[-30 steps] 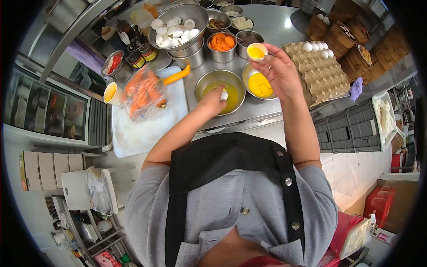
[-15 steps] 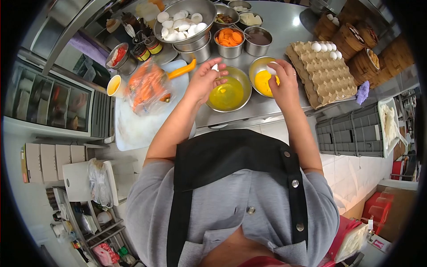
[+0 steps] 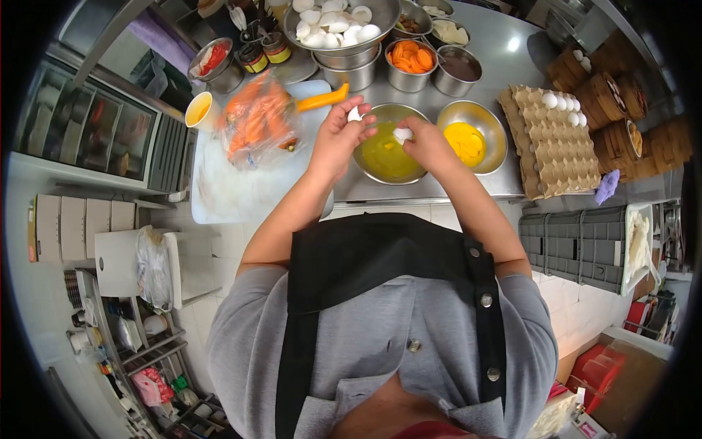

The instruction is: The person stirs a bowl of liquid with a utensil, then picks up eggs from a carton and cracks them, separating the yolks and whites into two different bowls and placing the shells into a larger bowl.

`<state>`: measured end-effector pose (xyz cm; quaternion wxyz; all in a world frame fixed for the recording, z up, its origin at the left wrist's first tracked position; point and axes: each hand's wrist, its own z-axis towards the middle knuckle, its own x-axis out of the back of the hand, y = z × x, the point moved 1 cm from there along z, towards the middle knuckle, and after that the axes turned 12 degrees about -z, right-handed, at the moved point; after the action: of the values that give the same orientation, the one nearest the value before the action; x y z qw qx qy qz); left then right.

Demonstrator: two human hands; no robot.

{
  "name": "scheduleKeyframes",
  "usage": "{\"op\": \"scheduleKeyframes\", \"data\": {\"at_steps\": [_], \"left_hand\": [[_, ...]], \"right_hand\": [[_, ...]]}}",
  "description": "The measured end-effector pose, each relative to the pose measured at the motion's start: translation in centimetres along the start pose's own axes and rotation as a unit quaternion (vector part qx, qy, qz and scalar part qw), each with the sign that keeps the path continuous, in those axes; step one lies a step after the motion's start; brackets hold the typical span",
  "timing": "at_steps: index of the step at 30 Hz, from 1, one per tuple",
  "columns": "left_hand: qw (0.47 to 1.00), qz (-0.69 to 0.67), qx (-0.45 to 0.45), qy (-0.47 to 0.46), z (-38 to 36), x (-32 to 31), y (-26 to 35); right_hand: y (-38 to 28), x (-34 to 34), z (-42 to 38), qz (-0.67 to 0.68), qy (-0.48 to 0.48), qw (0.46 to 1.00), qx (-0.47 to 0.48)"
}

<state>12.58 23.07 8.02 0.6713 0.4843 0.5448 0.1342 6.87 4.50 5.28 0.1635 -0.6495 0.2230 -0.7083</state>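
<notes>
My left hand [image 3: 339,139] is at the left rim of a steel bowl [image 3: 398,113] of egg white, fingers closed on a white eggshell piece [image 3: 355,114]. Over the same bowl, my right hand [image 3: 433,146] pinches another eggshell half [image 3: 402,135], its opening hard to make out. A small yellow bit floats in the egg white [image 3: 387,157]. Just right of it, a second steel bowl [image 3: 495,139] holds several egg yolks [image 3: 466,143], partly behind my right wrist.
A cardboard egg tray [image 3: 552,154] with several white eggs [image 3: 561,103] lies right. Behind stand a bowl of eggshells [image 3: 336,29], a pot of sliced carrots [image 3: 411,57] and a pot of dark liquid [image 3: 459,69]. Left, bagged carrots [image 3: 259,121] rest on a white cutting board [image 3: 241,190].
My right hand has moved left with its eggshell, from above the yolk bowl to above the egg-white bowl. My left hand still holds its shell. The view has shifted slightly.
</notes>
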Motion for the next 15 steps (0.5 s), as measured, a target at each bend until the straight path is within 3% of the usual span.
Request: {"op": "scheduleKeyframes", "data": {"at_steps": [9,15], "left_hand": [[1.0,-0.019,-0.008,0.009,-0.6,1.0,0.2],[1.0,-0.024,-0.015,0.008,-1.0,1.1,0.6]], "right_hand": [[-0.1,-1.2,1.0,0.001,-0.063,0.998,-0.003],[-0.6,-0.4,1.0,0.03,-0.017,0.999,-0.01]]}}
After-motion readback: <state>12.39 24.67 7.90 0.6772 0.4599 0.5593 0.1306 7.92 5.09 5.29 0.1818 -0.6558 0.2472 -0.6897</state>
